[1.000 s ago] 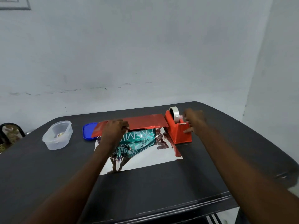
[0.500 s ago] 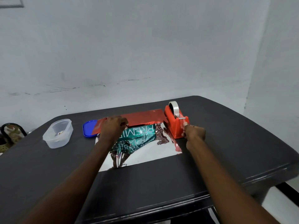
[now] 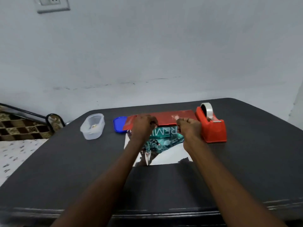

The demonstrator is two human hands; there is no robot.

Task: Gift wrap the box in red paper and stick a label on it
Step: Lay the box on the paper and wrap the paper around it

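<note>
A teal box [image 3: 165,134] with white letters lies on the black table [image 3: 73,169], its near side showing. Red wrapping paper [image 3: 165,117] is folded over its top, and the paper's silver inner side [image 3: 170,155] spreads toward me. My left hand [image 3: 144,126] holds the red flap's edge down on the box with curled fingers. My right hand [image 3: 188,128] is at the box's right end and pinches a short strip of clear tape [image 3: 175,117] over the red flap. A red tape dispenser [image 3: 214,130] stands just right of the box.
A clear plastic tub [image 3: 92,126] and a blue lid [image 3: 119,124] sit left of the box. The wall runs close behind the table. A patterned bed and a chair back [image 3: 55,121] are at the far left. The table's front edge [image 3: 147,212] is near me.
My right hand has left the tape dispenser and moved left to the box, carrying a strip of tape. My left hand has stayed on the red flap.
</note>
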